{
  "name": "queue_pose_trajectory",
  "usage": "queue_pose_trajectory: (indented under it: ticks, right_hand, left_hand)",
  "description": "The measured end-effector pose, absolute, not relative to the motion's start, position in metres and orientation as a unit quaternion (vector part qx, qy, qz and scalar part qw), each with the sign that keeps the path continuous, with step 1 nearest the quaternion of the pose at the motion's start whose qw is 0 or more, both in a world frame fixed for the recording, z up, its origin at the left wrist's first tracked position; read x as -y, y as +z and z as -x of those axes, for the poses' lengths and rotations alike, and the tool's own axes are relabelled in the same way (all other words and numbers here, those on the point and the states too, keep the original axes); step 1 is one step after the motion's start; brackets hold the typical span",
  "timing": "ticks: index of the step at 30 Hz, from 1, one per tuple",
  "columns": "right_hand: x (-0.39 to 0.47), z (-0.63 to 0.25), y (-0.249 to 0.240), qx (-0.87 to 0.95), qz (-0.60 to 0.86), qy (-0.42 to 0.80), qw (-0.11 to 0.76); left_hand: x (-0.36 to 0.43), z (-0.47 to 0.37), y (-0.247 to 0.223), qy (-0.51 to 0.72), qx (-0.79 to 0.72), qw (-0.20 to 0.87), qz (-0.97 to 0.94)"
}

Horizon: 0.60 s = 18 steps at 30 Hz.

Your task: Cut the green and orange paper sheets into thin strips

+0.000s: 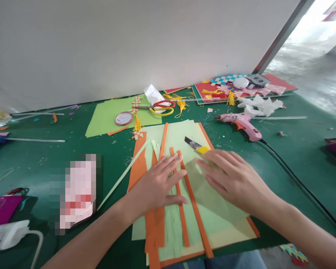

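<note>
My left hand [164, 179] lies with fingers spread over narrow orange paper strips [194, 205] and pale green strips [172, 231], touching them. Beneath them is a stack of light green paper sheets [221, 220] with orange sheets showing at the edges. My right hand [226, 172] is over the right part of the stack, its fingers around a yellow utility knife [202, 149]. The knife's dark blade points away to the left; most of its handle is hidden by the fingers. One long pale green strip [120, 179] slants off the stack's left side.
Scissors [156, 107], a round tin [124, 118] and a woven tassel piece [137, 123] lie on a green sheet [100, 116] behind. A pink glue gun [242, 123] with a black cord lies right. At left are a blurred pink object [80, 190] and a white charger [8, 235].
</note>
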State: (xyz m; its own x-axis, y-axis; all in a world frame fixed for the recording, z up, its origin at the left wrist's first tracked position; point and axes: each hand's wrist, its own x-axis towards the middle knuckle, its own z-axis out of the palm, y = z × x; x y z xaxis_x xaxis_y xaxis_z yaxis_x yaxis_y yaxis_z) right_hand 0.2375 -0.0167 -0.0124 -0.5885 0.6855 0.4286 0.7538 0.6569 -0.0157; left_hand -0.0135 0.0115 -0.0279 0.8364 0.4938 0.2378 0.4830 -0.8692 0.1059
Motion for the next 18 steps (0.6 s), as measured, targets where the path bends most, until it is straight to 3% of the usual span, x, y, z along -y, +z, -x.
queue_pose_trajectory:
  ticks: [6,18]
  right_hand:
    - [0.056,-0.229,-0.015,0.922,0.337,0.05,0.182]
    - [0.026,-0.209,-0.029,0.908,0.375,0.02,0.184]
  left_hand:
    - [-0.014,0.015,-0.018,0.152,-0.297,-0.026,-0.942]
    - [-0.017,0.02,-0.017,0.14,-0.189,-0.122,-0.964]
